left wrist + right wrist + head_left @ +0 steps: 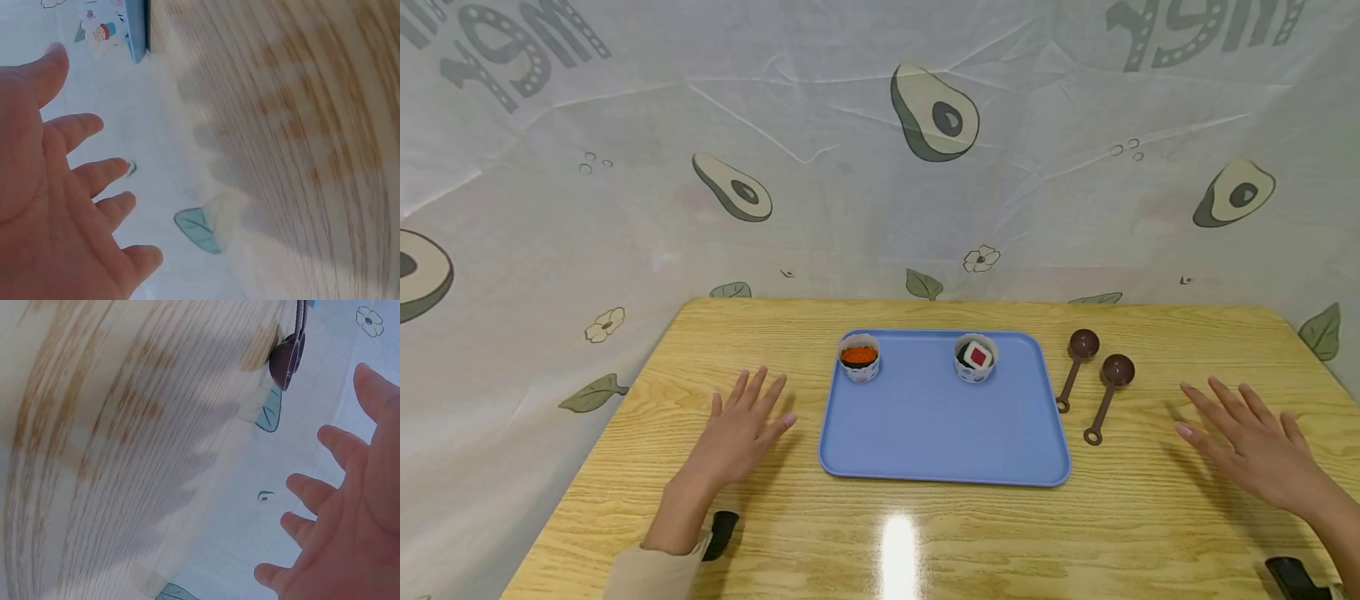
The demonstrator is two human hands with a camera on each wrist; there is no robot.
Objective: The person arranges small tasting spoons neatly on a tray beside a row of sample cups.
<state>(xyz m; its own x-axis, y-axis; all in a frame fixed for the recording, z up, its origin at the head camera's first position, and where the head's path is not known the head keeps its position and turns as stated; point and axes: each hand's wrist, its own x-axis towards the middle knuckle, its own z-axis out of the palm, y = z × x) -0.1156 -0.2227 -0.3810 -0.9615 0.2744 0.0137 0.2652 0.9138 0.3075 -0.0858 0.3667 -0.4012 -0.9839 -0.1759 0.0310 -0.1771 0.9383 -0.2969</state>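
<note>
A blue tray (947,433) lies on the wooden table, with two paper cups near its far edge. The left cup (861,372) holds an orange-topped sushi piece (859,355); the right cup (975,374) holds a white piece with a red centre (977,356) and something dark beside it. Two brown scoops (1083,344) (1117,371) lie right of the tray. My left hand (735,437), left of the tray, has its fingers spread and holds nothing. My right hand (1255,446), right of the scoops, is likewise spread and touches no object.
A pale cloth (842,192) printed with avocados and leaves hangs behind the table (760,325) and along its left side. Dark bands show at both wrists. Light reflects off the table's near part.
</note>
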